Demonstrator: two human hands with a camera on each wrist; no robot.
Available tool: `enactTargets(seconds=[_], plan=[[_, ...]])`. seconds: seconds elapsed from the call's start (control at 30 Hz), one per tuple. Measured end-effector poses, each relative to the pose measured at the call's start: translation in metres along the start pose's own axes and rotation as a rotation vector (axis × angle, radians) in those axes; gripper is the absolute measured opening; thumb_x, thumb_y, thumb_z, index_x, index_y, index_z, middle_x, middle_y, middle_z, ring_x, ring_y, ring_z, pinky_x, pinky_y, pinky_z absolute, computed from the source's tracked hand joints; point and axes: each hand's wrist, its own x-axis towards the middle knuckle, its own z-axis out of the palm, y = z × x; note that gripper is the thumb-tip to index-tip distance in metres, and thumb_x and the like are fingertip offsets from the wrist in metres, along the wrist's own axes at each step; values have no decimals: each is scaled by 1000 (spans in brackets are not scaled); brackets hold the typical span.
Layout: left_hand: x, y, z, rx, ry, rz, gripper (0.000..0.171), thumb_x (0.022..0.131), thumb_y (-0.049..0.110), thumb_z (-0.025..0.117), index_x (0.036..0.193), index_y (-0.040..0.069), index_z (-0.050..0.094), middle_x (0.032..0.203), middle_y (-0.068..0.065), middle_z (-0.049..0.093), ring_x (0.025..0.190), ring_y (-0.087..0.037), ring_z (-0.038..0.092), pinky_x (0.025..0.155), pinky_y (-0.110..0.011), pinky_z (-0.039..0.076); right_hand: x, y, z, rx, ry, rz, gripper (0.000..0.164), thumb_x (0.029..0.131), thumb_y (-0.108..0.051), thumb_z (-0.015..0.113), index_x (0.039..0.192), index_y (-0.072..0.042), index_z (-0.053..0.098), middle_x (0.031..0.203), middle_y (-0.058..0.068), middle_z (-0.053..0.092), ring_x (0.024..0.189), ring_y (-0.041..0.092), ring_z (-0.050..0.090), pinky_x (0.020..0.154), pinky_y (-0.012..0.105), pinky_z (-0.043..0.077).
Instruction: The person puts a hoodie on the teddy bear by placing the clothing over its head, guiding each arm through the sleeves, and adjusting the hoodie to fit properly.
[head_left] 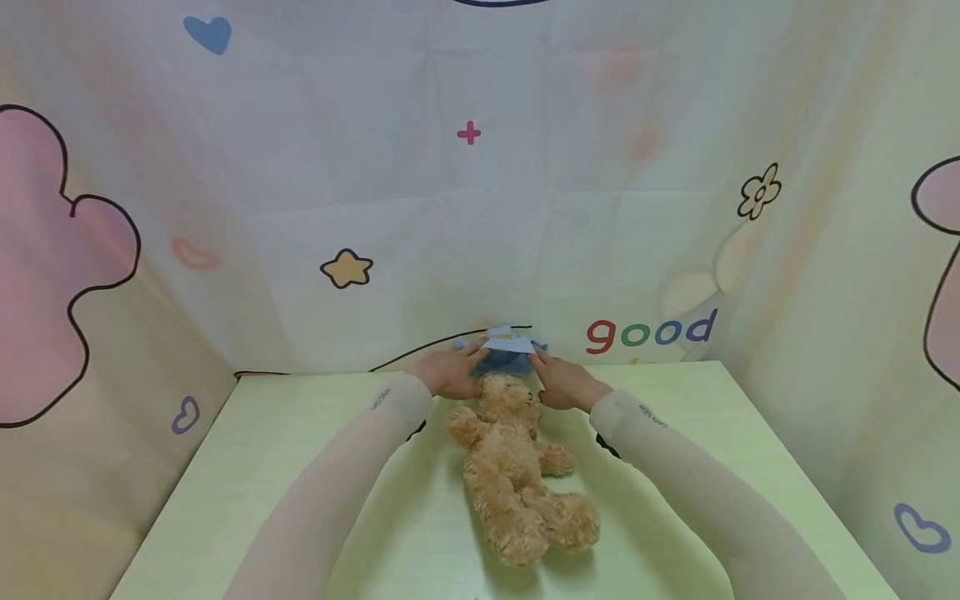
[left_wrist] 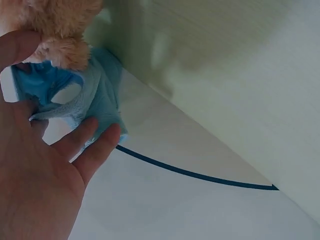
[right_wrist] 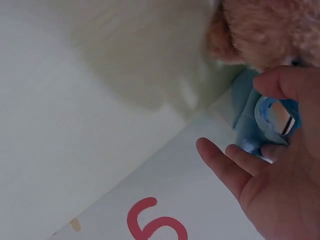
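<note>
A light-brown teddy bear (head_left: pixel 504 457) lies on its back on the table, head toward the back wall. Right at the top of its head is a small blue doll garment (head_left: pixel 504 363) with a white part and arm-like openings. My left hand (head_left: pixel 448 372) holds the garment's left side, thumb beside the bear's ear in the left wrist view and outer fingers spread. On the other side my right hand (head_left: pixel 564 383) grips the blue cloth (right_wrist: pixel 246 131), its outer fingers stretched out. Some fingertips are hidden by the cloth.
The pale green table (head_left: pixel 300 467) ends at a white printed curtain (head_left: pixel 420 167) close behind the garment. Curtain sides (head_left: pixel 105 350) also stand to the left and right.
</note>
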Motion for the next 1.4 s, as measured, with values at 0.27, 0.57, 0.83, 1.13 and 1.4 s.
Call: enactTargets(seconds=[0.27, 0.57, 0.83, 1.13, 1.4], plan=[[-7, 6, 3, -227, -53, 57, 86, 92, 60, 54, 159, 31, 9, 167, 3, 2, 149, -30, 28, 111, -49, 37, -6, 3, 9, 240, -84, -35, 74, 96, -10, 52, 157, -1, 12, 164, 21, 8, 128, 39, 52, 99, 48, 45], [-12, 5, 14, -151, -59, 54, 107, 78, 76, 61, 159, 25, 12, 167, 0, 8, 151, -30, 24, 115, -49, 33, -12, 0, 13, 452, -128, -114, 95, 90, -43, 68, 159, -11, 11, 164, 13, 18, 148, 33, 28, 117, 51, 29], [-16, -5, 32, -221, 21, 75, 89, 85, 63, 64, 155, 19, 31, 161, -6, 30, 148, -28, 31, 116, -45, 33, -17, -12, 13, 363, 20, -151, 86, 91, -54, 61, 155, -7, 28, 159, 21, 27, 144, 39, 33, 113, 55, 33], [-21, -13, 39, -250, 105, 99, 75, 85, 50, 72, 147, 16, 46, 147, -5, 52, 134, -25, 50, 109, -42, 42, -14, -30, 11, 355, 153, -179, 75, 92, -47, 64, 149, -5, 38, 149, 18, 44, 136, 36, 46, 108, 52, 40], [-29, -12, 42, -377, 148, 62, 70, 83, 41, 78, 139, 19, 42, 122, -8, 66, 105, -22, 65, 90, -41, 51, -9, -38, 15, 448, 200, -81, 81, 85, -47, 74, 143, -8, 33, 118, 17, 63, 99, 29, 64, 85, 45, 51]])
